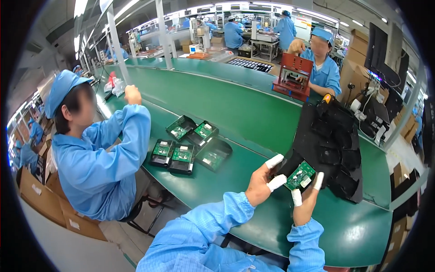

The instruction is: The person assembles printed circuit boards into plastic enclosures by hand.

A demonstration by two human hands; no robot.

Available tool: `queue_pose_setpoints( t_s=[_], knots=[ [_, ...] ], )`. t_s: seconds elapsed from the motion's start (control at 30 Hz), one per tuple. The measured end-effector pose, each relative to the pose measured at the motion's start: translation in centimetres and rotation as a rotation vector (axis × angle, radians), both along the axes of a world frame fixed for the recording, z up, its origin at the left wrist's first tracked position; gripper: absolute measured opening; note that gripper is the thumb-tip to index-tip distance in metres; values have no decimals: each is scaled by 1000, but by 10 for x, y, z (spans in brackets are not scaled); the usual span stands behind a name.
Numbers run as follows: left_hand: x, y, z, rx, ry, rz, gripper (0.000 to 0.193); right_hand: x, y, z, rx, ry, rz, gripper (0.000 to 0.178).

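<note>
Both sets of part-curled fingers, left hand [258,187] and right hand [305,207], are gripping a probably light, stiff, fragile circuit board [300,176], safest held by its edges.

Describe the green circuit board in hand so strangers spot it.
On the green tabletop, find the black molded tray at right. By its near left corner, white-capped fingers hold a green rectangular circuit board. Other green boards lie farther left in black cases; only this is held.

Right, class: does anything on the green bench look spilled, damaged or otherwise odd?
One thing: the rightmost housing in the group left of the person's left hand looks hazy, almost see-through, unlike its sharper neighbours; possibly a picture flaw. No spill or damage shows.
</note>
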State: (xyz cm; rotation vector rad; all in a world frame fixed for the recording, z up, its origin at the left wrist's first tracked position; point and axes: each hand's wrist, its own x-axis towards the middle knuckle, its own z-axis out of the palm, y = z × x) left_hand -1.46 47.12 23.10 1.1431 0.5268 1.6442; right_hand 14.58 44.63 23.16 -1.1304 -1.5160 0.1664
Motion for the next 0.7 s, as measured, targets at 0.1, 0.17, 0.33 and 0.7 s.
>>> queue_pose_setpoints(
  t_s=[0.1, 0.17, 0.33, 0.7],
  knots=[
    [6, 2, -7, 24, 39, -11, 61, 8, 9, -19, -347, 585, 444, 79],
    [11, 2, -10, 21, 80, -10, 60, 14, 7, -9, -421, 604, 438, 83],
    [22, 13, -17, -101, 134, -13, 60, 30, 23, -37, -330, 570, 312, 62],
    [30, -7, -5, 730, 1125, 225, 25, 39, 24, -26, -636, 878, 436, 24]
  ],
)
